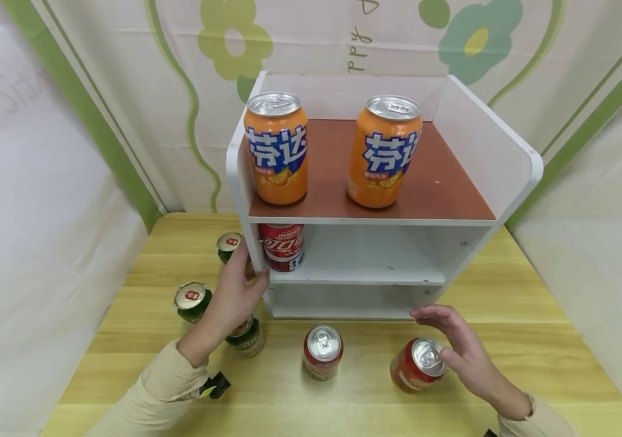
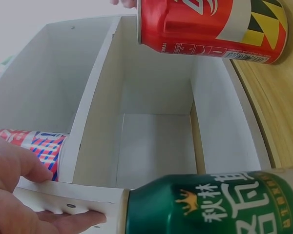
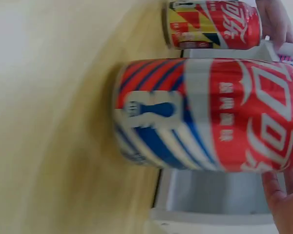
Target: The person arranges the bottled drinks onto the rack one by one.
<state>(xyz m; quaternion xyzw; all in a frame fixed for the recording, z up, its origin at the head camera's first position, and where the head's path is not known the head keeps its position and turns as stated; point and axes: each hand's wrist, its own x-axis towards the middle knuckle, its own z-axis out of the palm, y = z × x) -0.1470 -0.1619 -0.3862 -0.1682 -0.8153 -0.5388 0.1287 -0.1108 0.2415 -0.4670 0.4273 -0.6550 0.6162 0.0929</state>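
While the person's left hand (image 1: pixel 234 297) grips the nine o'clock side panel of a white, brown-topped, three-level shelf unit (image 1: pixel 376 252), thumb at the front edge and fingers along the outer face, the right hand (image 1: pixel 466 352) is loosely spread at four o'clock in the head view, holding nothing. Nearest to it: a red, silver-topped metal cola can (image 1: pixel 413 367) at five o'clock, standing on the yellow wood-grain table (image 1: pixel 316 416); thumb overlaps its top in view, contact cannot be told. Second red metal can with a silver lid (image 1: pixel 324 355) upright on the table at six o'clock, in front of the unit. Third, a red-and-white patterned cylindrical metal can (image 1: pixel 283 247), upright on the middle level at its nine o'clock end, just inside the gripped panel and near the left thumb. Three dark green, gold-topped metal cans (image 1: pixel 192 300) stand on the table between seven and nine o'clock, partly covered by left hand and forearm. Up top, two orange, silver-topped metal soda cans (image 1: pixel 277 152), at eleven and two o'clock, apart. Behind, a pale cloth printed with flowers (image 1: pixel 311 36), at twelve.
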